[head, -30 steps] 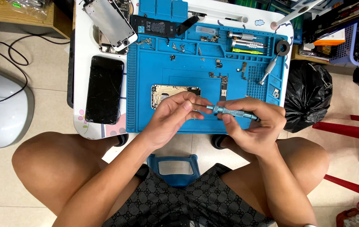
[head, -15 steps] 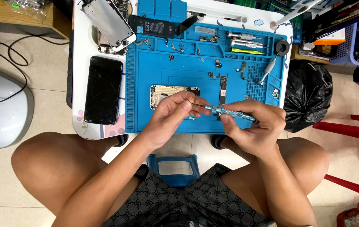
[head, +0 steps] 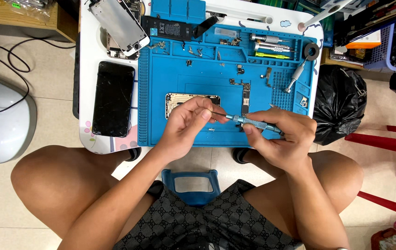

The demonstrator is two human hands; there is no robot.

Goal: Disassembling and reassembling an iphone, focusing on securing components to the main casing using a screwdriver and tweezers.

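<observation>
The left hand (head: 186,125) covers the screwdriver (head: 252,123) tip and the lower part of the phone housing (head: 188,99); the mat's (head: 161,120) tiny screws are indistinguishable.

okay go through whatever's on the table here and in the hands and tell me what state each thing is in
left hand: pinching the screwdriver's tip
right hand: gripping the screwdriver's handle
screwdriver: held level above the mat
phone housing: opened, on blue mat
black phone: flat, screen dark
detached screen: lying separate, back side up
</observation>
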